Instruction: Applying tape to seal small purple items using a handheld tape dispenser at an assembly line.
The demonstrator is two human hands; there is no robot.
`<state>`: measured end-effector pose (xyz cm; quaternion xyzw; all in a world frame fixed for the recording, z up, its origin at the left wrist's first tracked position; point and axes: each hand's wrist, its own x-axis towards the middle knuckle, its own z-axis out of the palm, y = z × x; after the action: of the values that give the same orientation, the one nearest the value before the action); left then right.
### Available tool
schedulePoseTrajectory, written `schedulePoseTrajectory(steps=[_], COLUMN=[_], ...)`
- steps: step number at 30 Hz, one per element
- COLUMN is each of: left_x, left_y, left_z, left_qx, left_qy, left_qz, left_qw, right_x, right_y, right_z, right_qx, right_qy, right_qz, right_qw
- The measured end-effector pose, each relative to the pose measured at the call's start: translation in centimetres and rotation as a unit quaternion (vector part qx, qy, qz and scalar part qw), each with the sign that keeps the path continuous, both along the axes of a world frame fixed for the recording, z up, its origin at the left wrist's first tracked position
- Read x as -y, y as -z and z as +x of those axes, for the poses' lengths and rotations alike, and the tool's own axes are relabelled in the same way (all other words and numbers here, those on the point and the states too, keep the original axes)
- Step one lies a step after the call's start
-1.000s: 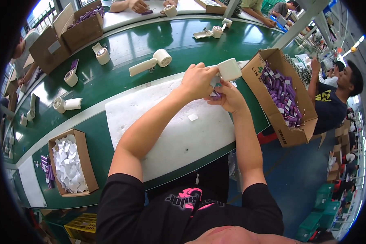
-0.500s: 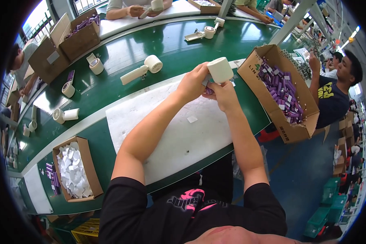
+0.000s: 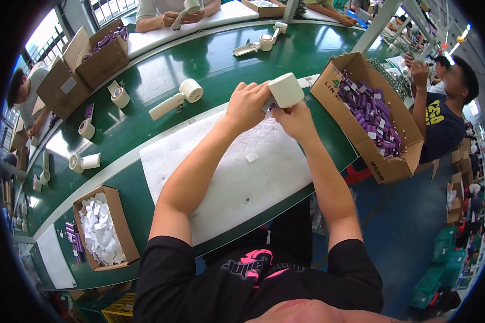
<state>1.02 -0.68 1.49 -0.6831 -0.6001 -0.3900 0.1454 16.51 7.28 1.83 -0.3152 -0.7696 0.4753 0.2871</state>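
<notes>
Above the far edge of the white foam mat, both hands grip a cream-white handheld fan by the underside of its round head. My left hand is closed around its left side, fingers curled. My right hand pinches just below the head, thumb and fingers together. A bit of purple shows between the hands; most of that part is hidden by the fingers. On the mat below lies a small white paper square.
A carton of purple battery cells stands at right, a box of white paper pieces at left beside several purple cells. Partly assembled fans lie along the green conveyor belt. Co-workers sit across the belt and at right.
The fans on the belt have shifted left. My hands still hold the fan in nearly the same place; less of the purple part shows between them.
</notes>
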Motion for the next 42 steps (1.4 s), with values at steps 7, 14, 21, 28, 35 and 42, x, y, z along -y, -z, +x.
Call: schedulePoseTrajectory(steps=[7, 14, 21, 28, 35, 42], left_x=[-0.5, -0.7, -0.3, -0.7, -0.7, -1.1], left_y=[0.6, 1.3, -0.1, 0.2, -0.4, 0.0], left_z=[1.3, 0.5, 0.0, 1.8, 2.9, 2.5], left_qx=[0.132, 0.17, 0.021, 0.179, 0.431, 0.585], left_qy=[-0.017, 0.028, -0.038, -0.021, 0.019, 0.104], left_qz=[0.06, 0.065, 0.042, 0.094, 0.023, -0.013], left_qw=[0.989, 0.983, 0.998, 0.979, 0.902, 0.804], right_x=[1.2, 1.3, 0.3, 2.4, 2.2, 1.0], right_y=[0.2, -1.1, -2.3, -0.1, 0.2, 0.0], right_z=[-0.7, -1.1, -0.3, -0.6, -0.9, 0.0], right_qx=[-0.046, -0.127, 0.02, -0.073, -0.108, -0.078], right_qy=[0.044, -0.019, -0.007, 0.064, 0.068, 0.023], right_qz=[0.089, -0.183, 0.059, 0.363, 0.443, 0.474], right_qw=[0.994, 0.975, 0.998, 0.927, 0.887, 0.877])
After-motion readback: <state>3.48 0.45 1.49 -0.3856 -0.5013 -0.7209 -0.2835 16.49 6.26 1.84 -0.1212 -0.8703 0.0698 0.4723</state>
